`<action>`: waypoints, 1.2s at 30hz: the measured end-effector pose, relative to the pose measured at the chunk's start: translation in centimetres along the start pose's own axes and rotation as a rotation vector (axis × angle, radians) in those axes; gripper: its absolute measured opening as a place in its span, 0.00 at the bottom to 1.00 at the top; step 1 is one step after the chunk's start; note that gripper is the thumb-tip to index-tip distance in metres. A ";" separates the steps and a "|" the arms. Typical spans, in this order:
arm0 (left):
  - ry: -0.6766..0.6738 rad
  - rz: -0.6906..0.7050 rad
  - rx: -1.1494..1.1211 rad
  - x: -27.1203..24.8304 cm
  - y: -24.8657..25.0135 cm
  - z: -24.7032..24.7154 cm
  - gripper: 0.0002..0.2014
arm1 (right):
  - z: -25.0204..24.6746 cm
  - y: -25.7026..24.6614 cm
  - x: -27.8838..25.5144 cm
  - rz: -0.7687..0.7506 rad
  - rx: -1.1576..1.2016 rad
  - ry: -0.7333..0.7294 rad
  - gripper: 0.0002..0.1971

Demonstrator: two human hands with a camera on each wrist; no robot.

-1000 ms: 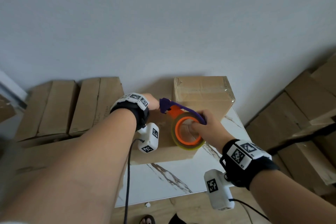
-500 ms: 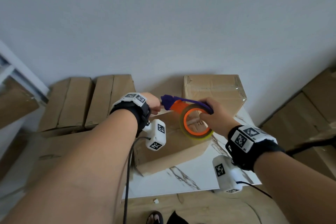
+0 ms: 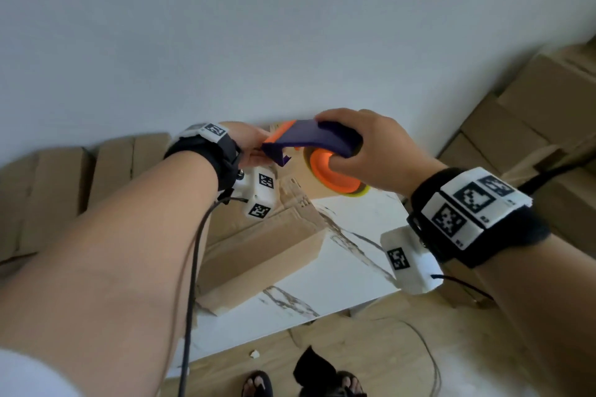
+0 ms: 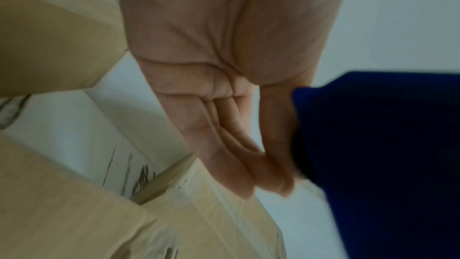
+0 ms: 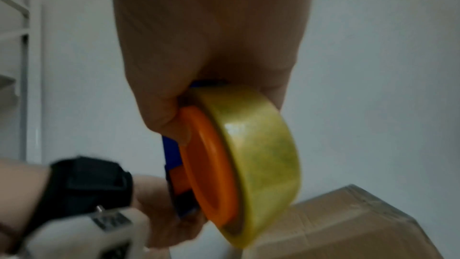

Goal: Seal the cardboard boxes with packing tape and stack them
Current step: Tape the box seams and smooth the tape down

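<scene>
My right hand (image 3: pixel 364 151) grips the tape dispenser (image 3: pixel 322 138) by its purple handle, with fingers through the orange core. The yellowish tape roll (image 5: pixel 261 155) hangs below that hand. My left hand (image 3: pixel 248 145) is at the dispenser's front end. There its thumb and fingertips (image 4: pixel 271 190) press together in a pinch at the tape end, which is blurred. Below both hands a brown cardboard box (image 3: pixel 267 255) lies on the white marble table (image 3: pixel 338 284). A second box (image 5: pixel 348 224) with tape on it stands behind, against the wall.
Flattened cardboard (image 3: pixel 64 187) leans at the left by the wall. More boxes (image 3: pixel 548 113) pile up at the right. A white shelf frame (image 5: pixel 25 66) stands far left. My sandalled feet (image 3: pixel 258 387) and cables are on the wooden floor before the table edge.
Both hands have lifted the dispenser up off the box top and toward the wall. The roll has tipped so its orange side faces down. The box stays on the table.
</scene>
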State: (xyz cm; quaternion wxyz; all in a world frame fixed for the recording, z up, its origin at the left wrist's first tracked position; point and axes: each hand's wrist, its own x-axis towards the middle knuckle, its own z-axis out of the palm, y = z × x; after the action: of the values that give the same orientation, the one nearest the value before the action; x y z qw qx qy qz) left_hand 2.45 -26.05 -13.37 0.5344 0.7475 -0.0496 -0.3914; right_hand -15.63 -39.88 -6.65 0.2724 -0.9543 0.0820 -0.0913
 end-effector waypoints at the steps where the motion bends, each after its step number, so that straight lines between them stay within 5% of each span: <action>1: -0.004 -0.026 0.005 0.4 -0.3 0.5 0.09 | -0.4 -0.2 -0.1 0.017 -0.013 -0.016 0.30; 6: -0.105 -0.087 0.238 2.1 -1.0 1.6 0.08 | -1.1 -1.1 -1.0 0.046 0.031 -0.036 0.21; 9: -0.204 -0.158 0.454 5.8 -1.9 0.6 0.19 | -0.4 -1.4 -1.6 0.137 0.075 -0.032 0.20; 12: -0.218 -0.154 0.610 2.8 -0.5 1.4 0.09 | 0.5 -1.3 -2.4 0.166 0.097 -0.043 0.14; 17: -0.022 -0.045 0.393 3.3 -1.3 0.5 0.08 | 1.6 -1.0 -3.7 0.193 0.071 -0.075 0.12; 23: 0.114 0.157 0.654 4.2 -1.2 1.5 0.06 | 2.3 -0.1 -4.0 0.212 -0.008 -0.129 0.10; 36: 0.085 0.196 0.786 5.4 -2.0 1.8 0.06 | 3.9 0.9 -3.1 0.212 -0.124 -0.261 0.09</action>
State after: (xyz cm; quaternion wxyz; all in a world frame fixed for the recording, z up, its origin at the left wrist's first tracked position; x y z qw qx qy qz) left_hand 4.29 -29.27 -18.08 0.2441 0.9021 -0.2444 -0.2588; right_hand -17.86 -38.02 -10.74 0.2292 -0.9591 0.1518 0.0677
